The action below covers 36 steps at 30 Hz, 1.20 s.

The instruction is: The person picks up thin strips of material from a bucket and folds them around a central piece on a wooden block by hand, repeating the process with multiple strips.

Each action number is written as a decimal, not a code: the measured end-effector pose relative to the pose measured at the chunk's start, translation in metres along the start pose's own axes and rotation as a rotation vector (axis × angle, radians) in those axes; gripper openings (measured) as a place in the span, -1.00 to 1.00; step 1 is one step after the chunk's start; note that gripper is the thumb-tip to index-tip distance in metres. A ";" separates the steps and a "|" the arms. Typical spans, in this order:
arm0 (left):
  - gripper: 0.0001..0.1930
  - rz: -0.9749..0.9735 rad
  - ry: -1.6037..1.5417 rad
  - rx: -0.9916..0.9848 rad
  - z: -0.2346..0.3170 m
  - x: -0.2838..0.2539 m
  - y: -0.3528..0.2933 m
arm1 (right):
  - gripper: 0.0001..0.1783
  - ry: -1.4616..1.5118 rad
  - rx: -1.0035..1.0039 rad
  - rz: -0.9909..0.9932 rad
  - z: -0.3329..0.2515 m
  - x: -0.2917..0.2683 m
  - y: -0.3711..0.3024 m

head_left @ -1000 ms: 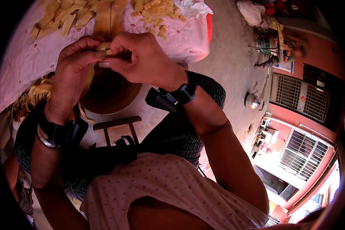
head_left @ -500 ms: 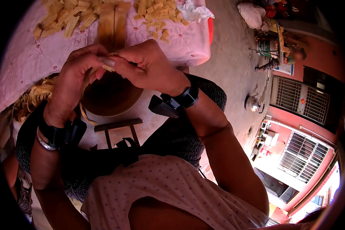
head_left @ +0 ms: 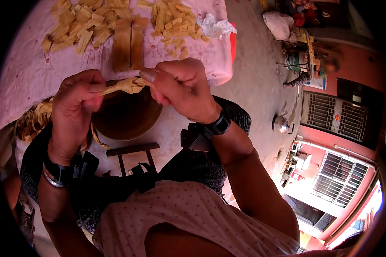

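Note:
Between my two hands a yellow, fibrous-looking strip [head_left: 131, 85] is drawn out level, with a knot in its middle. My left hand [head_left: 76, 100] pinches its left end between thumb and fingers. The right end is gripped by my right hand [head_left: 185, 88], thumb along the top and fingers curled under. Right below the strip stands a round brown bowl [head_left: 128, 128], its inside dark. More long yellow strips [head_left: 37, 118] lie in a heap left of my left wrist, and one hangs down beside the bowl.
A table with a pink cloth [head_left: 23, 81] carries a wooden block [head_left: 131, 45], piles of short yellow pieces [head_left: 75, 28] and a crumpled white plastic bag [head_left: 216, 28]. A small wooden stool [head_left: 133, 149] stands by my knees. At far right is a person beside a table.
My hands have come down toward me and moved apart, pulling the strip out between them. The knot, hidden before by my fingers, now shows.

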State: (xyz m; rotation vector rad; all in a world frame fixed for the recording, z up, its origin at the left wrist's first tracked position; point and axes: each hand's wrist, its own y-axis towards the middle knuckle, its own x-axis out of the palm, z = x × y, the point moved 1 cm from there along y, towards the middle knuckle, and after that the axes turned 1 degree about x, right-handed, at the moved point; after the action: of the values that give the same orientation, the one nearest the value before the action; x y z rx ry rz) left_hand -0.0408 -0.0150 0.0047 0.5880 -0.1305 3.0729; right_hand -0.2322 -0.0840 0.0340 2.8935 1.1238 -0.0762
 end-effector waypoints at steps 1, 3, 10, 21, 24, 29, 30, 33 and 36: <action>-0.85 0.014 0.066 0.067 0.001 0.002 -0.001 | -0.60 0.011 -0.023 0.011 0.000 0.000 -0.001; -0.88 0.022 0.132 0.151 0.004 0.000 0.001 | -0.65 -0.016 0.016 -0.034 0.003 -0.006 0.000; -0.86 0.016 -0.051 -0.064 -0.008 -0.008 0.002 | -0.82 0.252 0.093 -0.051 0.005 0.011 0.009; -0.84 0.114 0.059 -0.148 -0.008 -0.001 0.002 | -0.85 -0.090 -0.064 0.003 0.014 0.006 0.009; -0.86 0.060 0.178 0.159 -0.010 -0.006 0.005 | -0.85 -0.008 -0.036 0.009 0.010 0.005 0.012; -0.89 0.159 0.273 -0.149 0.012 -0.017 0.020 | -0.90 0.134 0.174 0.145 0.023 -0.021 0.026; -0.89 0.163 0.277 -0.148 0.012 -0.020 0.024 | -0.90 0.137 0.171 0.141 0.026 -0.021 0.030; -0.89 0.187 0.331 -0.070 0.009 -0.028 0.038 | -0.91 0.223 0.197 0.176 0.038 -0.021 0.041; -0.87 0.188 0.315 -0.064 -0.001 -0.029 0.051 | -0.90 0.149 0.188 0.254 0.047 -0.025 0.050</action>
State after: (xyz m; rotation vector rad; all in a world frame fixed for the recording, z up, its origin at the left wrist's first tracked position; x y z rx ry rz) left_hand -0.0158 -0.0660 -0.0113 0.0882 -0.2930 3.2764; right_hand -0.2188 -0.1402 -0.0109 3.2314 0.7940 0.0441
